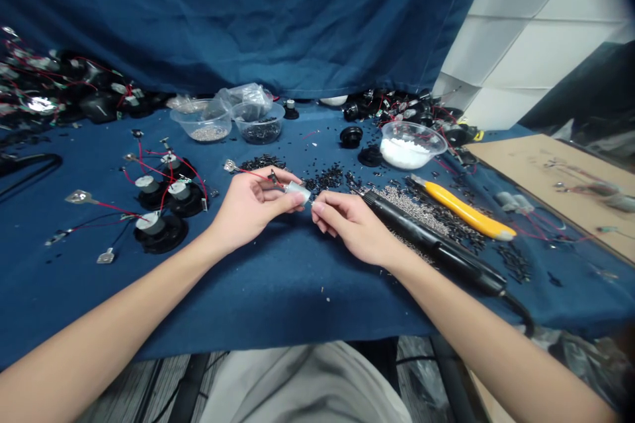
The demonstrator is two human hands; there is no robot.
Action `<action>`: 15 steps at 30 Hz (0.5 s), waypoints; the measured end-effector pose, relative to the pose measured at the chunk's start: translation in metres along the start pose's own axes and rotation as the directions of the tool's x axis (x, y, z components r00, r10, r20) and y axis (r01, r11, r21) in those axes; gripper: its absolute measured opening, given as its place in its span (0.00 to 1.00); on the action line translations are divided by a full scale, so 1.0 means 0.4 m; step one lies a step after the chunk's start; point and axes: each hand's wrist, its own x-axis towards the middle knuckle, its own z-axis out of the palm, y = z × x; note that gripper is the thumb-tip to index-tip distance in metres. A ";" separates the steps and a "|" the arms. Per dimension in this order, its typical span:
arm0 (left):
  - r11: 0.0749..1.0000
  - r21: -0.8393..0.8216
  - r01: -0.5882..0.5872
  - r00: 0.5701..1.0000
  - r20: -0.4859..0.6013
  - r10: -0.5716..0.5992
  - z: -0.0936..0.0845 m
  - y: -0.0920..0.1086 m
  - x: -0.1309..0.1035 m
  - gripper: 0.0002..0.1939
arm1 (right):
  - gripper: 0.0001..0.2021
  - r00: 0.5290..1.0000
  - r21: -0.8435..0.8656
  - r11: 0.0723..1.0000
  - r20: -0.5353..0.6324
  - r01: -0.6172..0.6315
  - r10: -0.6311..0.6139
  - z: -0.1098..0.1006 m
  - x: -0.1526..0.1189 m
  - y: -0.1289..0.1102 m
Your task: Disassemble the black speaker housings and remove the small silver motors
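Note:
Near the middle of the blue cloth, my left hand [253, 205] grips a small silvery motor [297, 192] with red wires trailing back over the fingers. My right hand [350, 221] is pinched at the motor's right end; what lies between its fingertips is too small to name. Several black round bases with motors [149, 223] and red wires stand to the left. Beside my right hand lie a black electric screwdriver [436, 241] and a yellow-handled cutter [466, 210], with loose silver screws [409, 205] around them. Small black parts [325, 177] are scattered just beyond my hands.
Clear bowls of screws [208, 134] and black parts [260, 132] stand at the back, with a bowl of white material [407, 153] to their right. Wired assemblies are heaped at back left [94, 96] and back right. A brown board [550, 178] lies at the right.

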 end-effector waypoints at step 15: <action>0.988 0.148 -0.051 0.997 -0.052 0.059 0.032 -0.013 -0.028 0.14 | 0.13 0.983 -0.302 0.947 -0.111 0.107 -0.146 -0.002 -0.021 -0.018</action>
